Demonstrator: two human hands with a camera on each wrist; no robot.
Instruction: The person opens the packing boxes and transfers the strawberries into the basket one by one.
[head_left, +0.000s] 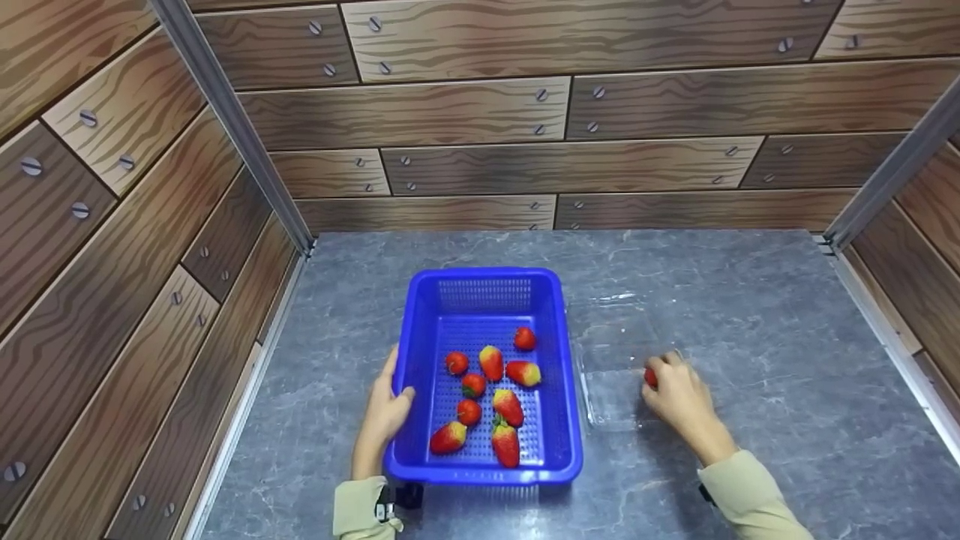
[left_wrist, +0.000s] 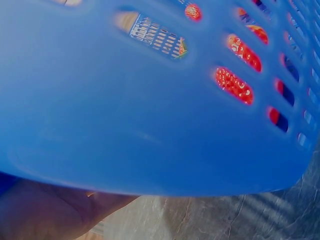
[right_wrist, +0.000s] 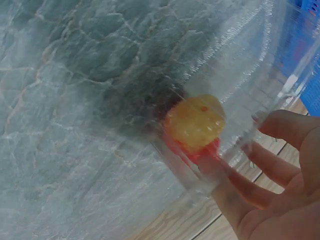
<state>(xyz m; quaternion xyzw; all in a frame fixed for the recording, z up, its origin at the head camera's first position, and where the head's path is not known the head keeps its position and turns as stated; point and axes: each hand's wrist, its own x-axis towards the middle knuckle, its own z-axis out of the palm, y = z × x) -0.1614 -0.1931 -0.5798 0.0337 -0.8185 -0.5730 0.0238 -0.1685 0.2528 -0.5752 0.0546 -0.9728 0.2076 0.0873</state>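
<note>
My left hand [head_left: 386, 411] grips the left side of a blue plastic basket [head_left: 568, 420], thumb over the rim. In the left wrist view the basket wall [left_wrist: 125, 125] fills most of the picture, with part of the hand [left_wrist: 55, 212] beneath it. Several red-and-yellow strawberries [head_left: 508, 407] lie on the basket's floor. My right hand [head_left: 679, 394] pinches a strawberry [head_left: 651, 376] at the right part of a clear plastic container [head_left: 611, 375]. In the right wrist view the strawberry's yellow end [right_wrist: 195, 122] shows through the clear plastic, beside the right hand's fingers [right_wrist: 270, 165].
Grey marbled tabletop [head_left: 787, 337] surrounds the basket and container. Wood-patterned walls [head_left: 480, 112] enclose the back and both sides, with metal rails [head_left: 247, 135] at the corners. The container stands just right of the basket.
</note>
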